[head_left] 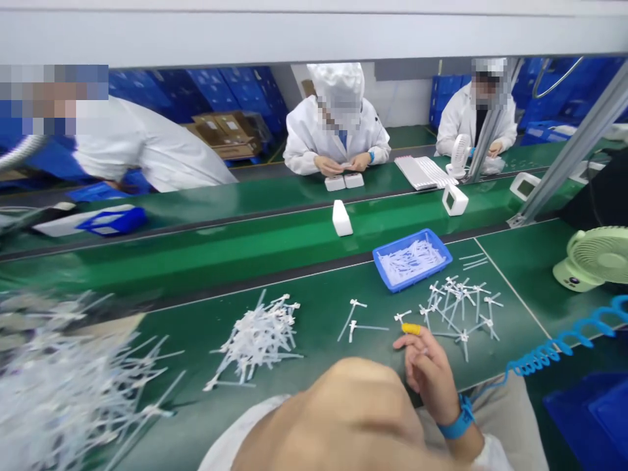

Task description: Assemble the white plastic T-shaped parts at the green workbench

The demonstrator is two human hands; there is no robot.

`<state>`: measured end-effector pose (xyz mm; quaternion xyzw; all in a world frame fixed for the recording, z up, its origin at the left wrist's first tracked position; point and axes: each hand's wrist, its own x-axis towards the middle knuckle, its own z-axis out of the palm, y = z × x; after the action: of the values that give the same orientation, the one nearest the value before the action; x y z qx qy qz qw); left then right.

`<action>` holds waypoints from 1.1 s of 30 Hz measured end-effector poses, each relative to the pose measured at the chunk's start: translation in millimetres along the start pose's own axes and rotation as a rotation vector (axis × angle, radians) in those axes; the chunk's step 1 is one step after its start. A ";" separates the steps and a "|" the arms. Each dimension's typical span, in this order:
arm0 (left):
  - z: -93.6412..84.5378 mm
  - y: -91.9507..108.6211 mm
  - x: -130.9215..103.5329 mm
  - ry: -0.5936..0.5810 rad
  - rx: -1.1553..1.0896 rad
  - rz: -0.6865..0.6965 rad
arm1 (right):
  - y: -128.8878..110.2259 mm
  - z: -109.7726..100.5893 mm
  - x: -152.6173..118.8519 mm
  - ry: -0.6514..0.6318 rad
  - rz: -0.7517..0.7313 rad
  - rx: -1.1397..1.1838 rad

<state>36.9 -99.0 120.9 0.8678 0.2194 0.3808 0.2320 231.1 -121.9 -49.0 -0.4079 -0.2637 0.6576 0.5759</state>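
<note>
- Left hand (338, 418): blurred, near; I cannot tell its fingers' state.
- Right hand (430, 371): fingers loosely parted, beside a white connector (398, 318) on the desk (318, 327).
- Blue tray (422, 277): farther, holding pale strips.

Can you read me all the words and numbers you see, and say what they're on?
No words, numbers or signs can be read here.
Cardboard box: pale label patches, too small to read.
Green fan: tiny marks on its base, too small to read.
Blue bins: any print is too blurred to read.
</note>
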 end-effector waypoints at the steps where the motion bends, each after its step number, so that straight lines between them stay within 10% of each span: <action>1: -0.2 -1.0 5.5 -0.028 -0.015 0.011 | 1.1 0.1 1.0 -0.012 -0.011 0.033; 6: 20.4 -51.3 23.0 -0.016 0.053 -0.105 | 5.1 -0.9 6.0 0.012 -0.059 0.150; 14: 94.9 -155.4 -26.6 -0.184 0.291 -0.366 | 7.0 -6.3 0.9 0.030 -0.117 0.149; 33: 105.5 -131.0 -43.0 -0.241 0.155 -0.228 | -32.2 -38.4 5.1 0.085 -0.393 -0.805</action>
<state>64.3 -43.5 -41.3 0.8919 0.3158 0.2270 0.2308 280.8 -115.3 -44.2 -0.5682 -0.5470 0.3636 0.4957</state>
